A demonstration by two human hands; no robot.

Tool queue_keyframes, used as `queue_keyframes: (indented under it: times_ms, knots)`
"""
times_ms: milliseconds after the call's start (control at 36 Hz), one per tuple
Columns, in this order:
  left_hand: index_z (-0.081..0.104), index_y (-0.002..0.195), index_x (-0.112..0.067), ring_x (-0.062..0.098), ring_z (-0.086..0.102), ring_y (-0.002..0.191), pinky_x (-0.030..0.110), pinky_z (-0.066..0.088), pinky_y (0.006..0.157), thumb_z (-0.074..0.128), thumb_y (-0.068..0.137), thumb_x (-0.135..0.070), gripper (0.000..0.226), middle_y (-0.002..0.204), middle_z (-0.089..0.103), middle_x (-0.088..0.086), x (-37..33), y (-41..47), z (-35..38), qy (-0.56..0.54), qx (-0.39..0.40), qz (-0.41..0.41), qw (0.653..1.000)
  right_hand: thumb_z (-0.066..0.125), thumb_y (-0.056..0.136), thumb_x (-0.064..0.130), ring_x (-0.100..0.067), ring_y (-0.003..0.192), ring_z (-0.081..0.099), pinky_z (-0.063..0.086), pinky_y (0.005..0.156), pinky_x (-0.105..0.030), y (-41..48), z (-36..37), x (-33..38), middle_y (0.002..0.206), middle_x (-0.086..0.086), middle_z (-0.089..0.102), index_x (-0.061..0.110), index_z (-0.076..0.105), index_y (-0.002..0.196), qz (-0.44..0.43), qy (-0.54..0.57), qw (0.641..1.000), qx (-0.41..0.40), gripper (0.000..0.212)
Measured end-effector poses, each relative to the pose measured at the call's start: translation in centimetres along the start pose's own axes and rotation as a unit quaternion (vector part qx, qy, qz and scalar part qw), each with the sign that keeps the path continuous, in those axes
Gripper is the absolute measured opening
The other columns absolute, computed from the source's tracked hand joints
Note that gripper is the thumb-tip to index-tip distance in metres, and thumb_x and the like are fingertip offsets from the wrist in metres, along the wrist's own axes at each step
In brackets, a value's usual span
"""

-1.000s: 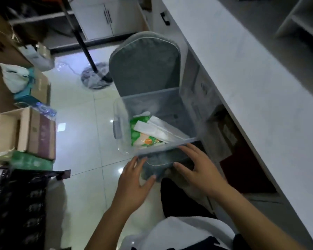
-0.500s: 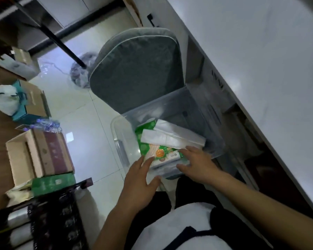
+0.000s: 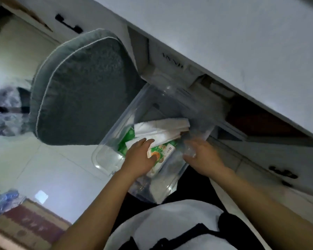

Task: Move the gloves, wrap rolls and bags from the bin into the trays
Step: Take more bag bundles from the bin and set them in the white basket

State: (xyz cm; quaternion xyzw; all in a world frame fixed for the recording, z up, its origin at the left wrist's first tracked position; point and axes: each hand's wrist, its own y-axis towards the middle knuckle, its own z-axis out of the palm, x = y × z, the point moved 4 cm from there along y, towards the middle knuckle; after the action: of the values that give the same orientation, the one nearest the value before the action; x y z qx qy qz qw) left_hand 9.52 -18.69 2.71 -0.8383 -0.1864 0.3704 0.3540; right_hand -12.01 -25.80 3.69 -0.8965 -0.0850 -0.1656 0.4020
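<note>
Presently, bin (image 3: 105, 159): green pack (image 3: 161, 149) and white bags (image 3: 161, 127) inside (apparently none moved out).
Left hand (image 3: 139, 156): grip released, fingers flat on green pack.
Right hand (image 3: 201, 154): at bin wall; grip impossible to tell (blur).
Trays: unseen; everything left.

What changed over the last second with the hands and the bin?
The left hand moved forward from the near rim of the bin into it and now lies on the green printed pack. The right hand shifted to the bin's right wall; blur hides its grip. The white packs stayed in the bin, and nothing is lifted out yet.
</note>
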Motion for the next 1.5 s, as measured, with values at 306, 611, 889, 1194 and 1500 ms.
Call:
queue_keyframes:
  times_ms: [306, 611, 889, 1194, 1500]
  knots:
    - [0.023, 0.154, -0.023, 0.038, 0.036, 0.138, 0.048, 0.034, 0.112, 0.060, 0.085, -0.041, 0.080, 0.157, 0.029, 0.013, 7.1, 18.3, 5.2, 0.259, 0.143, 0.028, 0.955, 0.066, 0.079, 0.062, -0.030, 0.151, -0.010, 0.005, 0.118, -0.063, -1.1, 10.8, -2.5, 0.164, -0.004, -0.018, 0.039, 0.002, 0.155, 0.117, -0.129, 0.984, 0.041, 0.102]
    - [0.027, 0.149, -0.017, 0.038, 0.031, 0.138, 0.048, 0.039, 0.102, 0.070, 0.083, -0.030, 0.080, 0.154, 0.028, 0.014, 6.3, 25.5, 9.5, 0.329, 0.057, 0.134, 0.933, 0.070, 0.065, 0.072, -0.023, 0.148, -0.019, -0.003, 0.116, -0.061, 0.1, 11.6, -4.8, 0.163, -0.006, -0.017, 0.039, -0.003, 0.155, 0.076, -0.169, 0.982, -0.026, 0.120]
    - [0.033, 0.146, -0.013, 0.039, 0.057, 0.105, 0.040, 0.042, 0.062, 0.053, 0.084, -0.002, 0.066, 0.124, 0.053, 0.020, 6.3, 27.7, 11.6, 0.424, -0.078, 0.169, 0.886, 0.070, 0.063, 0.074, -0.020, 0.147, -0.023, 0.000, 0.118, -0.058, 0.7, 12.4, -5.9, 0.161, -0.001, -0.024, 0.042, -0.002, 0.154, 0.051, -0.144, 0.988, -0.033, 0.121]
    - [0.066, 0.114, -0.007, 0.042, 0.065, 0.100, 0.046, 0.052, 0.085, 0.055, 0.094, -0.007, 0.022, 0.109, 0.067, 0.021, 3.9, 28.3, 8.8, 0.383, -0.100, 0.159, 0.905, 0.077, 0.065, 0.064, -0.023, 0.150, -0.020, 0.006, 0.118, -0.061, 0.4, 12.7, -5.7, 0.164, -0.003, -0.019, 0.040, 0.007, 0.155, 0.046, -0.135, 0.989, -0.048, 0.116]
    - [0.073, 0.087, -0.014, 0.028, 0.064, 0.080, 0.032, 0.044, 0.066, 0.066, 0.080, -0.004, 0.014, 0.076, 0.065, 0.011, -0.3, 13.9, 1.0, 0.129, -0.047, 0.124, 0.983, 0.066, 0.088, 0.040, -0.021, 0.151, -0.014, 0.002, 0.119, -0.060, -3.8, 10.9, -1.3, 0.162, 0.002, -0.024, 0.039, 0.001, 0.155, 0.078, -0.035, 0.994, -0.062, 0.094]
